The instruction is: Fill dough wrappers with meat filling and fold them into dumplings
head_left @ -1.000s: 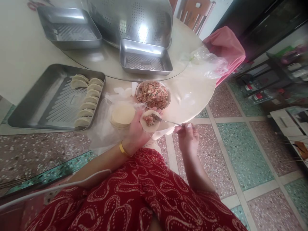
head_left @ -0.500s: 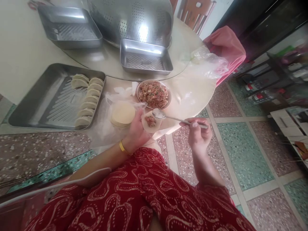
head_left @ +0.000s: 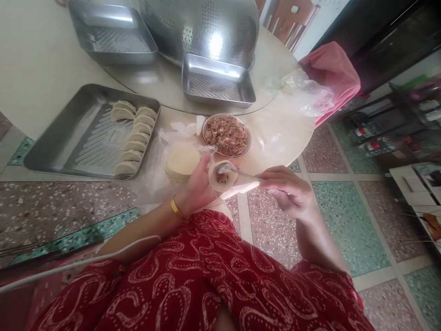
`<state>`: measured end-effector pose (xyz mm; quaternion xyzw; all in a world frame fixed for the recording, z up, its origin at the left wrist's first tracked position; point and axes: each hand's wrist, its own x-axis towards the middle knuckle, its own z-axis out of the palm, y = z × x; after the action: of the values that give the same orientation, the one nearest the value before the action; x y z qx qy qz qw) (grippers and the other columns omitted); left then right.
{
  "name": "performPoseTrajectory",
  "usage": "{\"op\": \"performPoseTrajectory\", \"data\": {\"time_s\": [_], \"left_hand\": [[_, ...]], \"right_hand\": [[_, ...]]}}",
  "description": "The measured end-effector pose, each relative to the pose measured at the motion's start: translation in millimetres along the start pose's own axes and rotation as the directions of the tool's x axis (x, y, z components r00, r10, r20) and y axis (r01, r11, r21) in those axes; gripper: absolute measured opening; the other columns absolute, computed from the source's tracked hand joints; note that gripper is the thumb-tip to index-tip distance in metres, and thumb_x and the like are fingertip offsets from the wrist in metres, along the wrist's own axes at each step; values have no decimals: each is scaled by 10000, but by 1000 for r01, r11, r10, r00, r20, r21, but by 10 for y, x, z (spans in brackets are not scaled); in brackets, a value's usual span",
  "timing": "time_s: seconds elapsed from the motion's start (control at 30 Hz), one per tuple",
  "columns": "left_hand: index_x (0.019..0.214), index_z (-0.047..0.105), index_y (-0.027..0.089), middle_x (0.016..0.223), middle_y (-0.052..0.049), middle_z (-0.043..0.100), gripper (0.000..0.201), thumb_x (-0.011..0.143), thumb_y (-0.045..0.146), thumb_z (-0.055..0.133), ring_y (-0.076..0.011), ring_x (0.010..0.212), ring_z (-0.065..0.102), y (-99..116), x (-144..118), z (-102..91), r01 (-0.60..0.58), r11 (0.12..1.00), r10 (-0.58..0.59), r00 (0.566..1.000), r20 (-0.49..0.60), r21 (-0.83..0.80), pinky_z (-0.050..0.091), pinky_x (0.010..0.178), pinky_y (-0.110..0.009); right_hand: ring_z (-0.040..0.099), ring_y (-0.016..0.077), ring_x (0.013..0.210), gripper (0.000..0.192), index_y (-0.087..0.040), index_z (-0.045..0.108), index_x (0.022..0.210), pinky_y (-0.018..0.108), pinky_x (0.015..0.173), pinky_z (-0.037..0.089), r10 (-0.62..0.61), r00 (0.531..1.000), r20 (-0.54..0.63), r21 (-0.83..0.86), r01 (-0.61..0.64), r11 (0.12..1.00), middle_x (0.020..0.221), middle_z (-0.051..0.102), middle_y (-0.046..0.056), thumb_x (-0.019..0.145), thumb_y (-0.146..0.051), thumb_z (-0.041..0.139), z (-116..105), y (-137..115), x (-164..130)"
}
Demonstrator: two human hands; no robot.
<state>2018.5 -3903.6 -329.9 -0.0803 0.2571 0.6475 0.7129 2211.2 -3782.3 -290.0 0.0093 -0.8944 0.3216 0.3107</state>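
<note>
Spoon (head_left: pixel 245 174) over an open wrapper (head_left: pixel 217 185), close to the near edge of the worktop (head_left: pixel 280 135)

At the left, a large metal tray (head_left: pixel 87 151) sits with its right wall just beside a thin plastic bag (head_left: pixel 151 177). Dumplings (head_left: pixel 133 145) line that wall in a column, a couple more standing left of its far end; the ribbed tray floor spreads out to their left. On the bag lies a stack of round skins (head_left: pixel 182 162), near the left hand (head_left: pixel 199 184). The left hand's fingers cradle the wrapper from beneath (some are hidden by it). Roughly round, the wrapper faces upward with a mound of filling (head_left: pixel 223 178) at its middle. Just beyond it stands a bowl (head_left: pixel 242 152) heaped with minced mixture (head_left: pixel 225 133). The spoon's head points left, on or barely above the filling, I cannot tell which; its long axis runs nearly crosswise, dropping slightly toward the right hand (head_left: pixel 288 189). The right hand's fingers are closed narrowly around the handle. Right of the bowl, the worktop stretches to its curved edge; the right hand is outside that edge, with room around it above the tiled floor (head_left: pixel 272 220)
</note>
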Motion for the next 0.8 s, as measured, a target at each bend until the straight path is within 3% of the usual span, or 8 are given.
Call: {"op": "performPoseTrajectory", "data": {"time_s": [0.2, 0.33, 0.5, 0.8], "left_hand": [[1056, 679, 75, 1033, -169, 731, 603, 993, 548, 310, -232, 1031, 689, 3, 6, -7, 0, 1000, 0, 1000, -11, 12, 574, 883, -320], [1066, 675, 64, 1009, -173, 735, 595, 994, 537, 320, -234, 1015, 695, -3, 5, 3, -15, 999, 16, 1000, -23, 28, 573, 899, -329], [1124, 651, 81, 999, -149, 737, 554, 1002, 507, 319, -224, 1011, 702, -10, 16, 4, -35, 999, 35, 999, -15, -7, 578, 899, -330], [1187, 638, 108, 1030, -138, 743, 564, 989, 532, 323, -232, 1069, 692, 25, 14, -47, -54, 999, 54, 998, 45, 4, 571, 905, -341]], "right_hand": [[721, 187, 934, 500, -399, 640, 1271, 370, 728, 635, -56, 998, 33, -61, 58, 996, 1070, 778, -32, 889, -82, 579, -59, 28, -54], [721, 185, 957, 567, -408, 629, 1282, 379, 767, 631, -72, 996, 54, -66, 76, 995, 1089, 774, -38, 867, -27, 561, -39, 39, -54], [720, 208, 944, 450, -390, 653, 1256, 412, 758, 623, -61, 998, -19, -62, 59, 996, 1082, 774, -15, 898, -123, 595, -50, 11, -44], [730, 198, 843, 240, -360, 721, 1122, 372, 678, 600, 132, 977, -170, 133, -110, 985, 926, 780, -2, 939, -252, 609, -74, -71, -197]]}}
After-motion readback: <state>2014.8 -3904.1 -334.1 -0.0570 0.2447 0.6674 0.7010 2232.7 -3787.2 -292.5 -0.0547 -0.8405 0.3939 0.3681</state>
